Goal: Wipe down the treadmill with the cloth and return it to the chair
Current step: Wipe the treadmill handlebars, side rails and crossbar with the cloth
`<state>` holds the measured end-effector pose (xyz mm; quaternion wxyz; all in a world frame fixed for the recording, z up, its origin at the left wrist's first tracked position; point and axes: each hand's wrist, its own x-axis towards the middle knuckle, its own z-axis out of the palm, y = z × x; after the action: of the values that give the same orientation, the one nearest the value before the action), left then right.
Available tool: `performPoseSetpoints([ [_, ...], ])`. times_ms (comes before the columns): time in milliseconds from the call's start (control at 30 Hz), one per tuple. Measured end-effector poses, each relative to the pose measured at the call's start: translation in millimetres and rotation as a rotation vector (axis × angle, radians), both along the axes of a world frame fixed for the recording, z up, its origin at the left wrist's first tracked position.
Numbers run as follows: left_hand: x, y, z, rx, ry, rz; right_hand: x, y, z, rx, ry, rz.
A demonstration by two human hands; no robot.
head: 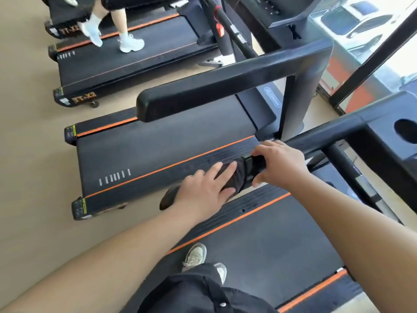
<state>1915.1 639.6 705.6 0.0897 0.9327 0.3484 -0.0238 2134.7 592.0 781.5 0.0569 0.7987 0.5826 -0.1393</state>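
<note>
- The left hand (203, 190) is lying flat with straight fingers, pressing the dark cloth (235, 177) onto the handrail (327, 136). The right hand (279, 163) is curling round the handrail just beyond it.
- The cloth is sitting draped over the handrail between the two hands, under the left fingertips.
- The handrail's long axis is running from the left wrist out past the right hand, so any stroke should follow that line. The left hand, being on the cloth, looks best placed to drive it.

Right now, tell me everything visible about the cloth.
The cloth is dark, near black, soft and creased, wrapped over the black handrail of the treadmill the person stands on. The left hand lies flat on it, fingers straight, pressing it to the rail. The right hand grips the rail just beyond its far edge.
</note>
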Motion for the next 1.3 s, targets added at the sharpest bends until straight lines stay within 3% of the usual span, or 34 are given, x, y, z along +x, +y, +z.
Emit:
performPoseSetpoints([
  [167, 52, 1, 15, -0.070, -0.027, 0.054, -6, -3, 1, 0.038, 0.009, -0.018],
  [300, -6, 2, 1, 0.001, -0.067, -0.121, -5, -3, 0, 0.040, 0.024, -0.044],
  [433, -53, 8, -5, 0.004, -0.107, -0.152, -3, -4, -3, 0.034, 0.056, -0.066],
  [533, -8, 11, 13, -0.093, 0.041, -0.073, 1, -2, -1, 0.029, 0.036, -0.049],
  [700, 73, 16, 28, -0.237, 0.025, 0.108, 6, -3, -5, 0.081, 0.034, -0.011],
  [900, -24, 3, 6, -0.100, -0.122, -0.022, 9, -3, -8, 0.067, 0.044, 0.023],
  [1033, -74, -2, -4, -0.077, -0.181, 0.032, 8, -6, -11, 0.097, 0.077, -0.008],
  [1167, 10, 7, 18, -0.114, 0.067, 0.170, 7, -7, -9, 0.090, 0.069, -0.027],
  [1233, 50, 9, 23, -0.193, 0.055, 0.158, 5, -8, -9, 0.103, 0.077, -0.050],
  [1300, 58, 7, 23, -0.145, -0.001, 0.124, 2, -8, -9, 0.113, 0.080, -0.069],
])
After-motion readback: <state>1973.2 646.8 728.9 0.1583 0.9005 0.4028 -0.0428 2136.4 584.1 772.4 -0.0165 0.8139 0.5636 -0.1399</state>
